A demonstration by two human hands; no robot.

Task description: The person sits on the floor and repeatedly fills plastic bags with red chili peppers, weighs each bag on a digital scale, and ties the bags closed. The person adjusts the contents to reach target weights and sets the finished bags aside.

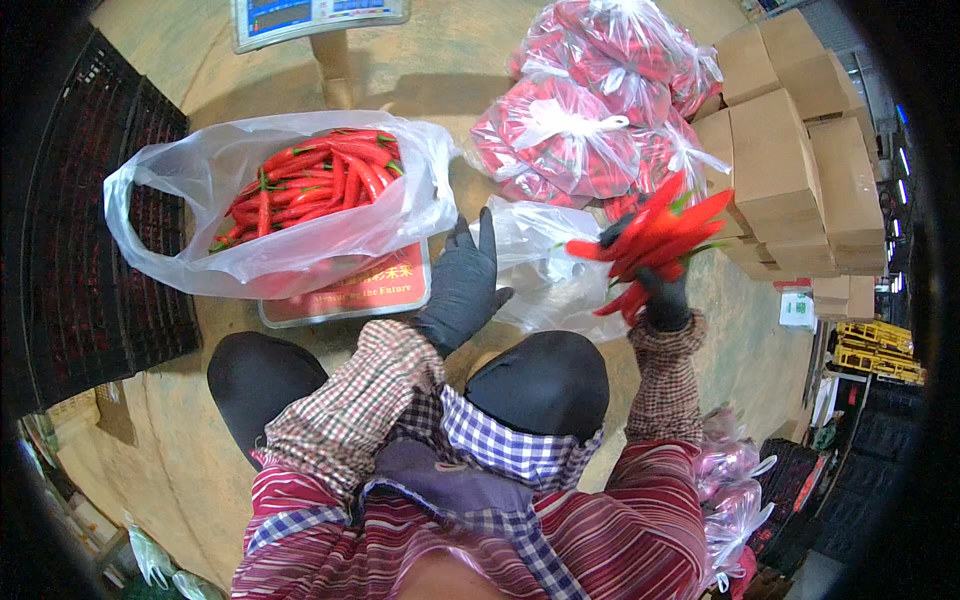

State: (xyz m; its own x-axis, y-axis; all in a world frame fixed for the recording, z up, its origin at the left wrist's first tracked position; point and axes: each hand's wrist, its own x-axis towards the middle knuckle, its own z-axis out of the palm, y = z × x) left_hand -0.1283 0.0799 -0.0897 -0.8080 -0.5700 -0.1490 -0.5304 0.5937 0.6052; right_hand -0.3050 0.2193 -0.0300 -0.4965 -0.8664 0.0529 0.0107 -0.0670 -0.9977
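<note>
A bunch of red chili peppers [660,229] is gripped in my right hand [664,292], which wears a black glove and is partly hidden by them. My left hand [465,281], gloved in black too, holds nothing and has its fingers apart. It is between an open plastic bag [360,255] and a flat, crumpled clear bag [551,289]. Inside the open bag lies a heap of red chilies [322,187]. That bag rests on the red platform of a weighing scale [375,289], whose display [322,15] stands at the top edge.
Tied bags of chilies [570,142] are piled at the back right, beside stacked cardboard boxes [780,172]. Black plastic crates [97,225] rise along the left. More tied bags [727,495] sit behind my right arm. Yellow crates [877,349] are at the far right.
</note>
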